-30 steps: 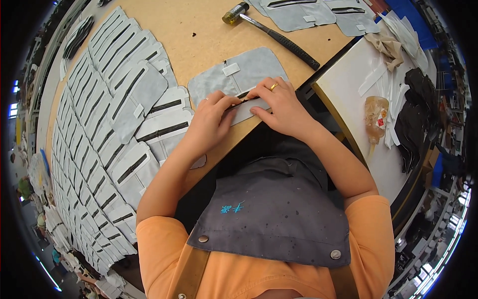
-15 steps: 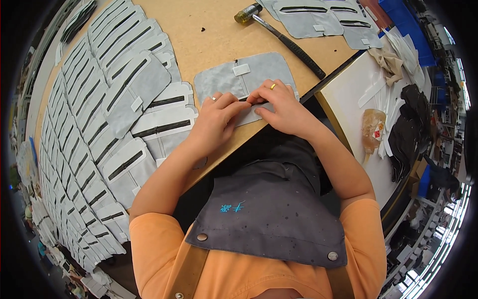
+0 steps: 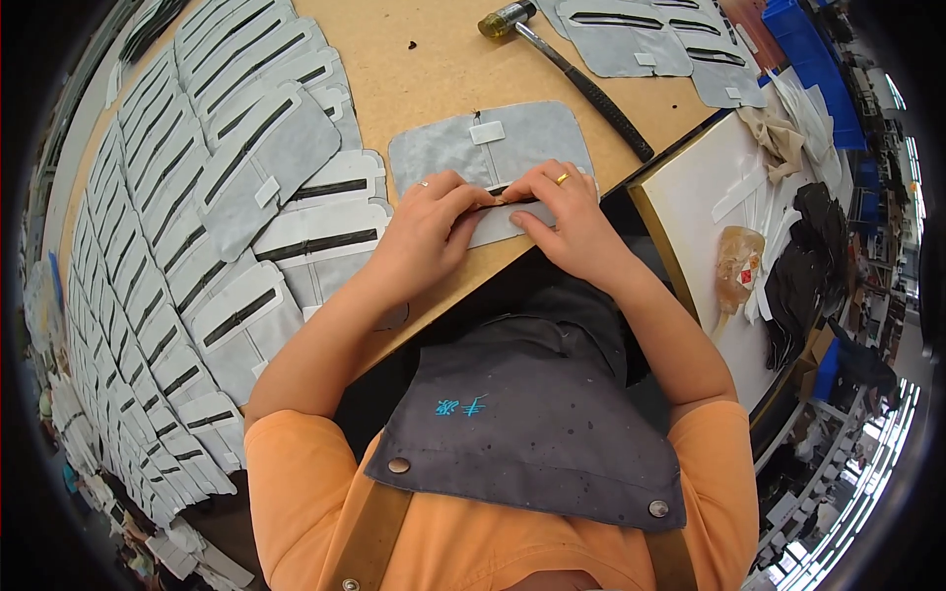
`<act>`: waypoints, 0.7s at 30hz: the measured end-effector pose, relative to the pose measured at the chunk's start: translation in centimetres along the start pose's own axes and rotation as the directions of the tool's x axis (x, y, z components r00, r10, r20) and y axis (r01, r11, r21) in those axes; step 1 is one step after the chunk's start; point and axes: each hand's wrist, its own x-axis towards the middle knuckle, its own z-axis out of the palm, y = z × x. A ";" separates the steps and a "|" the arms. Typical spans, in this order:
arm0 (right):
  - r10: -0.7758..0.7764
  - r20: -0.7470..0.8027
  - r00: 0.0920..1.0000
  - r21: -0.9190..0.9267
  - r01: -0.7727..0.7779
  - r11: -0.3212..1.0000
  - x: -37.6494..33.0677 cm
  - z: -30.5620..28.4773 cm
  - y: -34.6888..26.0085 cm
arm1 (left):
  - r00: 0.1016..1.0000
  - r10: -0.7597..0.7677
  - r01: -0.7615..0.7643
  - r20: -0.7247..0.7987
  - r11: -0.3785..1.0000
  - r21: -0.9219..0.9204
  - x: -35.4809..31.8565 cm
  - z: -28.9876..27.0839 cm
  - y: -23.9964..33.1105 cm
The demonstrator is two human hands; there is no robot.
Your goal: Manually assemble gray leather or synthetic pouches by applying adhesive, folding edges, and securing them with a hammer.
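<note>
On tan tabletop (image 3: 414,84): left fingers (image 3: 465,197), right fingers (image 3: 537,184) pinching grey panel (image 3: 527,138); cluttered workroom (image 3: 857,433) beyond.

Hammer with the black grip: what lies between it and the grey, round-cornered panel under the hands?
Only tan tabletop shows between the black-gripped hammer and the grey panel, in the head view.

Bare forearms (image 3: 335,340) angled inward, fingers (image 3: 532,181) curled close together

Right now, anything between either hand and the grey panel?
Nothing visible: left hand and right hand are both on the panel, at its near side. The hammer lies to its right, apart from it.
</note>
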 end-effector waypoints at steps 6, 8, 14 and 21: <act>-0.015 0.039 0.999 0.009 0.014 1.000 0.2 -0.3 0.1 | 1.000 -0.006 0.006 0.013 1.000 0.003 -0.1 0.1 0.1; -0.060 0.027 0.998 -0.066 0.061 0.996 0.1 -0.3 0.0 | 1.000 -0.006 0.005 0.022 1.000 0.014 0.0 0.0 0.3; -0.128 0.015 0.992 -0.119 0.128 0.985 0.2 -0.3 -0.1 | 0.999 -0.016 0.015 0.051 0.999 0.029 0.1 -0.2 0.4; -0.154 0.021 0.988 -0.150 0.155 0.976 0.0 -0.3 -0.2 | 0.998 0.008 -0.013 0.065 0.998 0.066 0.0 -0.2 0.3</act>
